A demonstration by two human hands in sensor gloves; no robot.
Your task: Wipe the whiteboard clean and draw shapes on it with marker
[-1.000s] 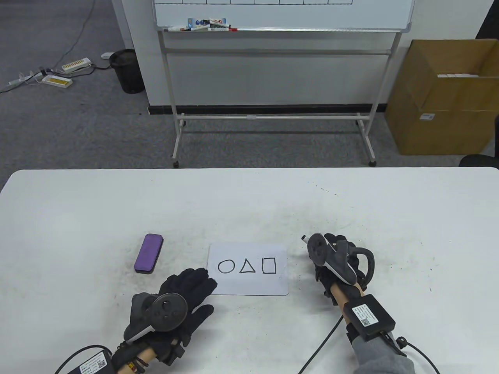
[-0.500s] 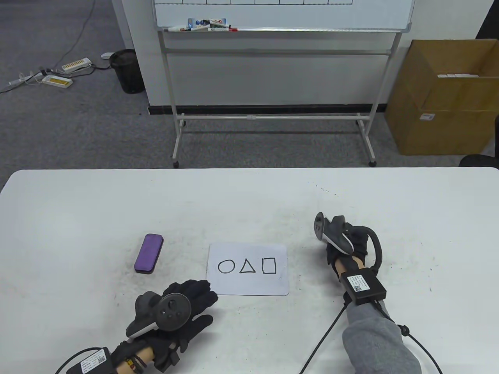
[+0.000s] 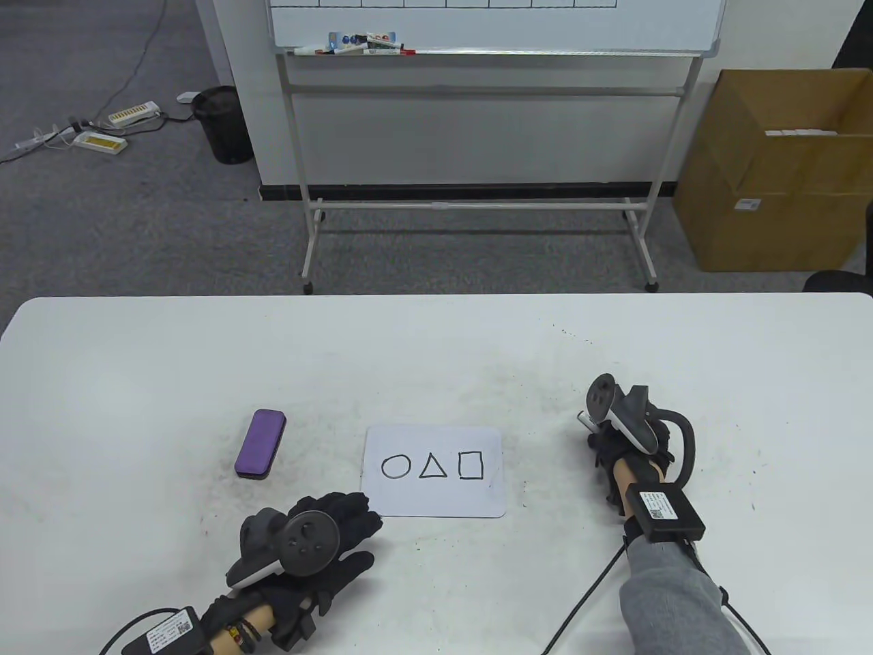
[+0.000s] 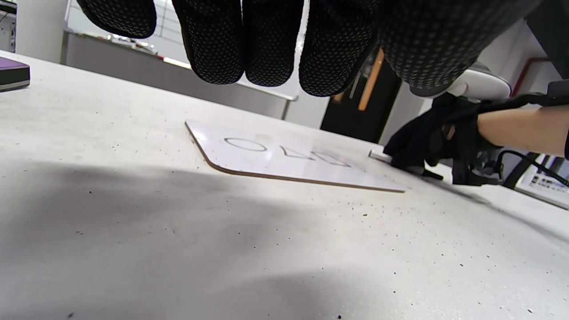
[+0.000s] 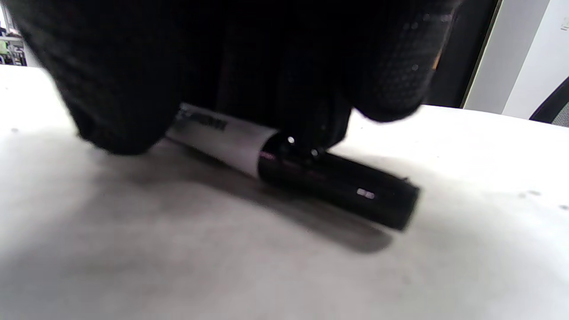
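Observation:
A small whiteboard (image 3: 434, 495) lies flat on the white table (image 3: 436, 341), with a circle, a triangle and a square drawn on it in black. In the left wrist view the whiteboard (image 4: 249, 160) shows the same shapes. My left hand (image 3: 337, 522) rests flat at its near left corner, fingers straight, holding nothing. My right hand (image 3: 610, 447) is to the right of the board, low on the table. Its fingers curl round a white marker (image 5: 222, 133) with a black cap, which lies on the tabletop. A purple eraser (image 3: 260, 443) lies to the left of the board.
Behind the table stands a large whiteboard on a wheeled frame (image 3: 477, 205), its tray holding several markers. A cardboard box (image 3: 771, 177) sits on the floor at the right, a black bin (image 3: 222, 123) and power strips at the left. Cables trail from both wrists.
My right hand has moved right, away from the board, and come down with the marker onto the table. My left hand has shifted only slightly.

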